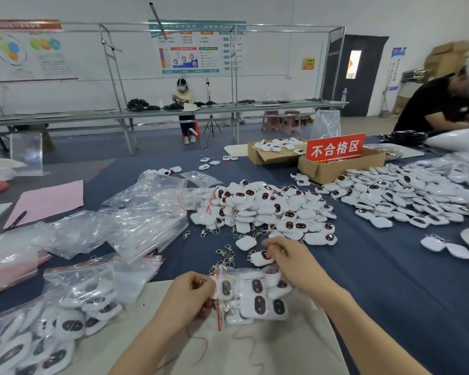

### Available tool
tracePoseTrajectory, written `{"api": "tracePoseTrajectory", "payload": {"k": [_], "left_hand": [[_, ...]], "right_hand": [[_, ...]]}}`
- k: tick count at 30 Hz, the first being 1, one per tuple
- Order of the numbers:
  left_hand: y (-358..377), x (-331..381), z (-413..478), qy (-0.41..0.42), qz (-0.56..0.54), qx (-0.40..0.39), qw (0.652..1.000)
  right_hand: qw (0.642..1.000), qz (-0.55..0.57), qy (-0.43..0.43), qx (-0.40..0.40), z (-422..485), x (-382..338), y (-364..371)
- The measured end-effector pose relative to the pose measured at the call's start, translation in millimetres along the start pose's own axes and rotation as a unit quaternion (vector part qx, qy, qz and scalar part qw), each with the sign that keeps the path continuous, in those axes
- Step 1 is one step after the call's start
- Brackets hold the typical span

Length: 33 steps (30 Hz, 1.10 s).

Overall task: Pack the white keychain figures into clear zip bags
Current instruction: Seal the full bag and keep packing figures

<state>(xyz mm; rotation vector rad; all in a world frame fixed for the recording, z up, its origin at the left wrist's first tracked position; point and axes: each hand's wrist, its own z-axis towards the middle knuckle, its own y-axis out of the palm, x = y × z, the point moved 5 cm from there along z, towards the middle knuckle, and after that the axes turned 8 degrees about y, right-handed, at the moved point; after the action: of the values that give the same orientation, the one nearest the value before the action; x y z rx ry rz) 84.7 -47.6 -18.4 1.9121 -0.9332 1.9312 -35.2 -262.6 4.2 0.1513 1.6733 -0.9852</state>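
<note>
A clear zip bag [255, 296] with a red seal line lies in front of me, holding several white keychain figures with dark oval eyes. My left hand [188, 296] pinches the bag's open mouth at its left edge. My right hand [290, 262] grips one white figure [260, 257] just above the bag. A big heap of loose white figures [271, 209] with metal clasps lies right behind my hands.
Empty clear zip bags [144, 215] pile up at left. Filled bags [57, 320] lie at lower left. Two cardboard boxes and a red sign [336, 150] stand at the back. More figures [406, 196] spread to the right, near another person [444, 104]. Pink paper [46, 201] lies far left.
</note>
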Motion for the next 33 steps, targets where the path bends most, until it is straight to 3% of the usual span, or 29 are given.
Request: {"api": "tracePoseTrajectory", "payload": {"k": [2, 6, 12, 16, 25, 33], "left_hand": [[1, -2, 1, -0.002, -0.006, 0.0, 1.0], [2, -4, 4, -0.005, -0.002, -0.003, 1.0], [3, -6, 5, 0.005, 0.005, -0.002, 1.0], [3, -4, 2, 0.013, 0.01, -0.009, 1.0], [1, -5, -1, 0.028, 0.003, -0.025, 0.999], [-5, -16, 5, 0.006, -0.054, 0.011, 0.998]], "right_hand": [[0.999, -0.029, -0.007, -0.017, -12, 14, -1], [0.978, -0.196, -0.064, -0.039, -24, 20, 5], [0.965, -0.259, -0.046, 0.011, -20, 20, 10], [0.934, -0.353, -0.036, 0.038, -13, 16, 22], [0.928, -0.346, -0.088, 0.103, -29, 23, 29], [0.923, -0.355, -0.109, 0.102, -29, 24, 28]]}}
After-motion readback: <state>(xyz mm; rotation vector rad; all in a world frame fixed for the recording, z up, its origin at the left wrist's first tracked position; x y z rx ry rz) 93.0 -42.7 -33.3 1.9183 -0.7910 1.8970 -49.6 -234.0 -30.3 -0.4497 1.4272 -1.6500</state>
